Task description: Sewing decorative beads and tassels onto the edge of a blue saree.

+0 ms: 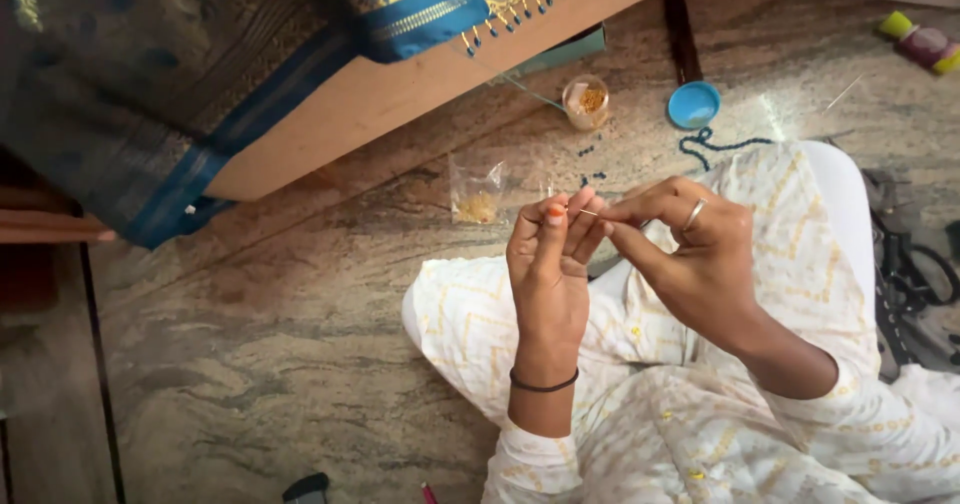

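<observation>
Fingers [560, 226] of the left hand [545, 274] and right hand [690, 254] pinch a thin needle [585, 212] between them; beading seems underway; steadiness looks needed beside the bead cup [586, 102].

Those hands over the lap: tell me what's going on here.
A person sits cross-legged on a stone floor. The left hand and right hand meet above the lap, pinching a thin metal needle between their fingertips. Beyond them lie a small clear bag of golden beads, a round clear bead jar and its blue lid.
</observation>
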